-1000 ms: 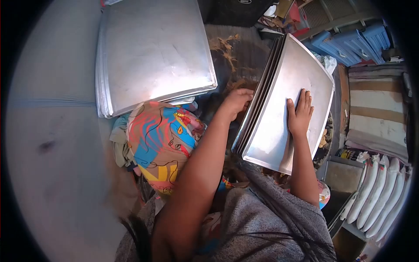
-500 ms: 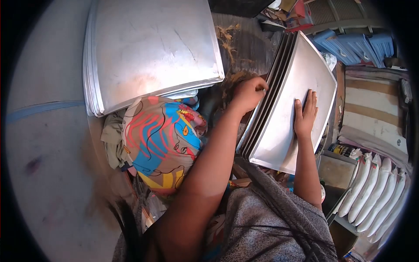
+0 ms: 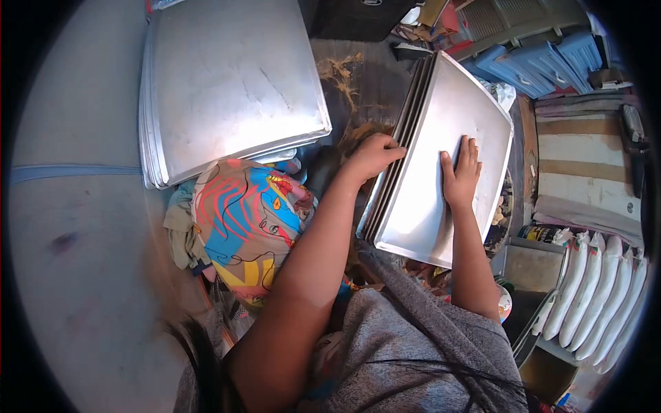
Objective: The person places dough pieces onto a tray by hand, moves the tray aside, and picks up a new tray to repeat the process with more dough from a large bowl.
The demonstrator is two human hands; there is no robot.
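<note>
A stack of shiny metal baking trays (image 3: 430,186) stands tilted on its edge in front of me. My left hand (image 3: 375,158) is at the stack's left side, its fingers bent and closed over the tray edges, with some fingertips hidden. My right hand (image 3: 463,175) lies flat on the face of the front tray, fingers stretched out and thumb apart. To the left, a second pile of metal trays (image 3: 234,76) lies flat. Beside my left forearm bulges a colourful patterned cloth (image 3: 244,220), close below that pile.
White filled plastic bags (image 3: 575,292) stand in a row at the lower right. Blue plastic drawers or crates (image 3: 537,65) sit at the upper right, near a striped padded surface (image 3: 578,162). A black box (image 3: 361,19) is at the top. Grey sheeting (image 3: 76,234) spans the left.
The upright trays and both hands appear slightly further left, partly because the view has shifted. My left fingers now lie more closely over the tray edges. The right hand stays flat on the front tray.
</note>
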